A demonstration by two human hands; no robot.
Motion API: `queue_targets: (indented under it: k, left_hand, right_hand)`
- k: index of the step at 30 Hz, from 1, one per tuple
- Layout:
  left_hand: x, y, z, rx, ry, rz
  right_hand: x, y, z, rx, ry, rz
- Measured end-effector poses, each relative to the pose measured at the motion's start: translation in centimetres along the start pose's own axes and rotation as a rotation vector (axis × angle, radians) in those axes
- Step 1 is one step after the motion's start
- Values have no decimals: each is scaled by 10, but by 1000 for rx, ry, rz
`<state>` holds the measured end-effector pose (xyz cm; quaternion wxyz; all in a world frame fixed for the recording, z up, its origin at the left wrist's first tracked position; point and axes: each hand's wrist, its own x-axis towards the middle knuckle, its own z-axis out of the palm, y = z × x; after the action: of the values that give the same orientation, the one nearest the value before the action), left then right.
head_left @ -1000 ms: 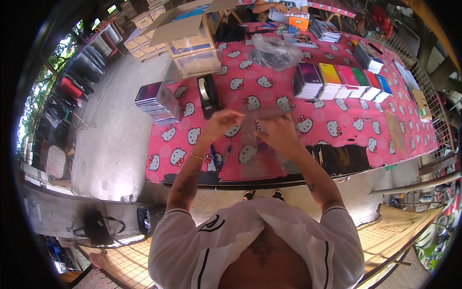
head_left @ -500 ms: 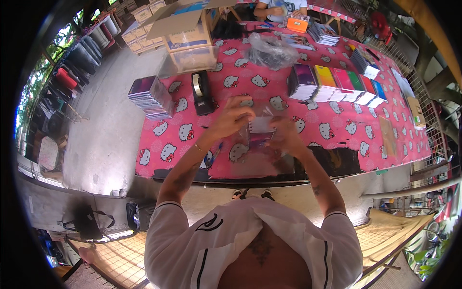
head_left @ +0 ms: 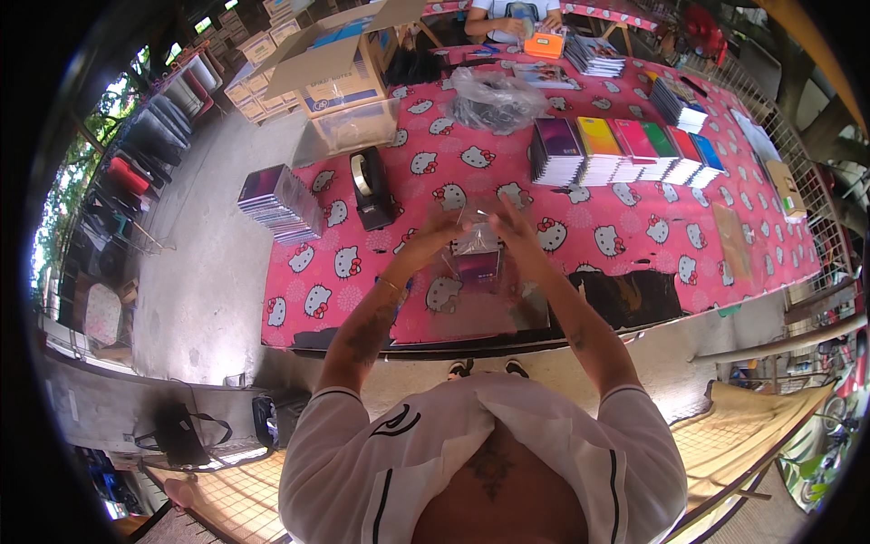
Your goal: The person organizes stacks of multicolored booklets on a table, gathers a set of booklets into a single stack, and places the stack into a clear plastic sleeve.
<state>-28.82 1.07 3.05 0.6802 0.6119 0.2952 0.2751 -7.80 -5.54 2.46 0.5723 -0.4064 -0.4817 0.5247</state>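
A small purple notebook (head_left: 478, 268) lies in front of me inside a clear plastic bag (head_left: 478, 239), whose loose film stands up at the far end. From the left, my left hand (head_left: 439, 232) grips the edge of that film with bent fingers. My right hand (head_left: 515, 228) is at the film's other side, its fingertips pinching the plastic while one finger points away from me. Beyond my left hand stands a black tape dispenser (head_left: 372, 190). A stack of wrapped notebooks (head_left: 279, 204) rises at the table's left edge.
Several piles of coloured notebooks (head_left: 625, 152) stand in a row at the right. A crumpled plastic bag (head_left: 497, 98) lies farther back, near an open cardboard box (head_left: 349, 77). Across the pink patterned table (head_left: 353, 295) sits another person (head_left: 512, 18) beside an orange box (head_left: 544, 44).
Both hands have moved to the film at the notebook's far end. My right hand has shifted away from the notebook's side, and more of the purple cover shows now.
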Motion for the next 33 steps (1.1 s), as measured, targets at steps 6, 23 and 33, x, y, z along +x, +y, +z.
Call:
queue_targets:
  k: [6, 23, 33]
  left_hand:
    - [11, -8, 8, 9, 86, -13]
    - [1, 15, 23, 677, 471, 589]
    - [-22, 44, 41, 901, 300, 745]
  right_hand:
    - [32, -4, -7, -101, -151, 115]
    - [29, 17, -18, -59, -330, 57]
    - [31, 18, -19, -125, -284, 41]
